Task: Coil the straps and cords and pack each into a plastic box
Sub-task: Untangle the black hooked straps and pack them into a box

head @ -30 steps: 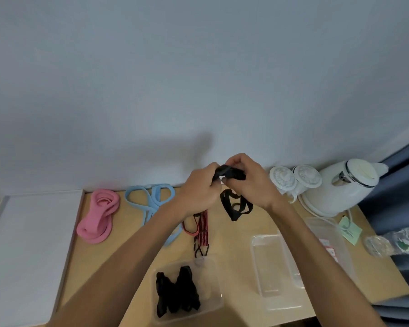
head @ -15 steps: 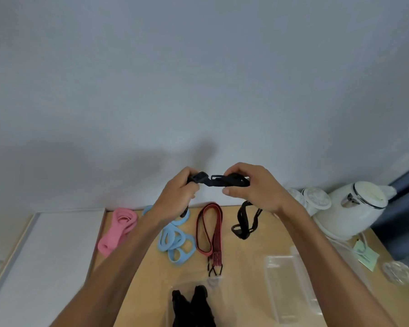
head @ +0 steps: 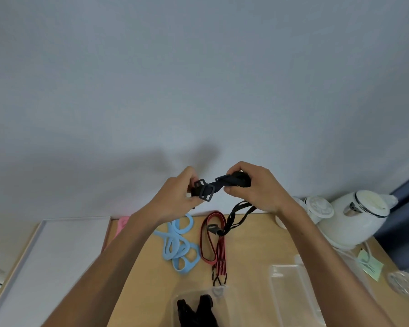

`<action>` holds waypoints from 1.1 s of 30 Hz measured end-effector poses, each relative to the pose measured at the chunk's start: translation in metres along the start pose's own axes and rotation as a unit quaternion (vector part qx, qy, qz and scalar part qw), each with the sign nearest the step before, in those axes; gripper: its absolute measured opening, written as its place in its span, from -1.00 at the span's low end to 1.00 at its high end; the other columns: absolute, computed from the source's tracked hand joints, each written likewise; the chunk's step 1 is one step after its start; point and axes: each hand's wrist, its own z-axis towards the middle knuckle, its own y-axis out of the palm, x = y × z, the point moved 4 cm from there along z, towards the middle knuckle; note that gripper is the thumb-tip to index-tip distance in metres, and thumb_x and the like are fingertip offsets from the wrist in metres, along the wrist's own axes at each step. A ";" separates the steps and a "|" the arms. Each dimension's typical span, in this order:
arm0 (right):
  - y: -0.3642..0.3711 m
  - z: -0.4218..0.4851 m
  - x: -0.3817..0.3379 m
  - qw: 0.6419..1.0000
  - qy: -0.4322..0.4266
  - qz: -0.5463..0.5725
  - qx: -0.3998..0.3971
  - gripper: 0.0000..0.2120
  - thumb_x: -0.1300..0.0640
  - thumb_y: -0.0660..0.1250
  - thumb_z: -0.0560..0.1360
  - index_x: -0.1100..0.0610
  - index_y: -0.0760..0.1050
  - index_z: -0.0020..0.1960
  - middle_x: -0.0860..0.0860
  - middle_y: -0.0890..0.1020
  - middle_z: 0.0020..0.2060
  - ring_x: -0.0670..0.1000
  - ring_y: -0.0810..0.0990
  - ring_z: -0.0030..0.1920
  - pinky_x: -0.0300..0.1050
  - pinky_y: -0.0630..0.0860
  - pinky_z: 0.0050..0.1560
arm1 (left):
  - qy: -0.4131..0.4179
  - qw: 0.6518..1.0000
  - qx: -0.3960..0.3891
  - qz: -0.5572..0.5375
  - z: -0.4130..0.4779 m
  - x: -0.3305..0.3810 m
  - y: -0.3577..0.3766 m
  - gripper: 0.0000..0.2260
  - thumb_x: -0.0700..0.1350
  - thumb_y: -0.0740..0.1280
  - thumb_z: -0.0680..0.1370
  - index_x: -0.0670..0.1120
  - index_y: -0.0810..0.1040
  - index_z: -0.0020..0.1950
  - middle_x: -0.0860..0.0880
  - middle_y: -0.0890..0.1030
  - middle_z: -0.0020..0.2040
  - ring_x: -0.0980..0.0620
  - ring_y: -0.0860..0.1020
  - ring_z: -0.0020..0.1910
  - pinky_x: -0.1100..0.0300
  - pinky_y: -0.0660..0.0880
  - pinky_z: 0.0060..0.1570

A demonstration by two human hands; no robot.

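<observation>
Both hands hold a black strap [head: 222, 182] up in front of the wall, above the wooden table [head: 250, 244]. My left hand [head: 177, 197] pinches the end with the black buckles. My right hand [head: 255, 187] grips a rolled part of the same strap, whose loose tail [head: 239, 215] hangs down to the table. On the table lie a red-and-black cord [head: 213, 241], a light blue band [head: 178, 244] and a pink band [head: 122, 224], mostly hidden by my left arm. A clear plastic box [head: 175, 300] at the bottom edge holds a coiled black strap [head: 196, 312].
Clear empty plastic boxes [head: 291, 293] stand at the right front. A white kettle [head: 354, 218] and white round lids [head: 319, 206] sit at the back right, with a green note [head: 370, 265] and a plastic bag [head: 404, 282]. A white board [head: 45, 267] covers the left.
The view has tilted up and the table sits lower in frame. My hands have drawn slightly apart, the buckles now show at my left hand, and the strap's tail trails further down.
</observation>
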 end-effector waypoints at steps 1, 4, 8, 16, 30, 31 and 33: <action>0.000 0.000 0.001 1.000 0.002 0.002 -0.001 -0.82 0.12 0.44 0.41 -0.03 0.52 -0.02 -0.13 0.60 -0.22 -0.15 0.50 -0.26 -0.37 0.41 -0.22 | 0.003 1.000 -0.007 0.014 0.001 0.000 0.000 -0.76 -0.10 0.40 0.49 -0.04 0.33 -0.07 -0.07 0.60 -0.09 -0.09 0.57 -0.10 0.03 0.51 -0.11; -0.002 -0.001 0.007 0.998 0.023 0.059 -0.022 -0.75 0.13 0.45 0.41 -0.06 0.53 0.06 -0.08 0.63 -0.18 -0.03 0.57 -0.15 -0.21 0.48 -0.06 | 0.017 0.996 -0.017 0.086 0.003 -0.004 0.001 -0.75 -0.08 0.39 0.50 -0.03 0.29 -0.13 -0.02 0.53 -0.24 0.00 0.41 -0.37 0.21 0.34 -0.35; -0.003 -0.001 0.015 0.998 0.032 0.062 -0.010 -0.82 0.19 0.37 0.47 -0.04 0.57 0.02 -0.15 0.58 -0.28 -0.05 0.57 -0.17 -0.20 0.47 -0.06 | 0.019 0.987 0.039 0.157 0.007 -0.010 -0.002 -0.68 -0.20 0.29 0.53 0.05 0.19 -0.28 -0.03 0.45 -0.36 -0.03 0.46 -0.38 0.22 0.27 -0.39; 0.006 0.002 0.017 1.000 0.017 -0.001 0.001 -0.77 0.14 0.12 0.62 0.08 0.56 0.01 -0.11 0.53 -0.30 -0.19 0.41 -0.34 -0.35 0.33 -0.26 | 0.005 0.988 0.022 0.150 0.009 -0.018 0.011 -0.75 -0.16 0.21 0.55 -0.07 0.43 0.23 0.06 0.44 -0.22 0.06 0.37 -0.16 0.21 0.25 -0.15; 0.004 0.001 0.039 0.999 0.037 0.005 -0.002 -0.82 0.10 0.24 0.58 0.06 0.57 -0.14 -0.15 0.44 -0.47 -0.17 0.36 -0.42 -0.22 0.36 -0.28 | -0.046 0.977 0.050 0.203 0.014 -0.038 -0.005 -0.85 -0.20 0.26 0.58 -0.19 0.48 -0.18 -0.03 0.44 -0.26 -0.05 0.48 -0.28 0.18 0.33 -0.33; 0.005 0.000 0.041 0.999 0.041 0.016 0.000 -0.83 0.10 0.24 0.58 0.05 0.57 -0.13 -0.18 0.44 -0.48 -0.17 0.36 -0.42 -0.20 0.36 -0.28 | -0.050 0.976 0.056 0.206 0.014 -0.038 -0.005 -0.85 -0.22 0.24 0.58 -0.19 0.46 -0.19 -0.03 0.44 -0.30 -0.04 0.47 -0.30 0.20 0.31 -0.36; 0.006 -0.003 0.043 0.997 0.048 0.055 0.000 -0.88 0.10 0.28 0.56 0.04 0.57 -0.10 -0.21 0.46 -0.46 -0.18 0.35 -0.41 -0.23 0.32 -0.28 | -0.061 0.970 0.074 0.222 0.013 -0.038 -0.006 -0.86 -0.23 0.19 0.59 -0.17 0.41 -0.18 0.02 0.38 -0.35 0.03 0.36 -0.36 0.24 0.23 -0.43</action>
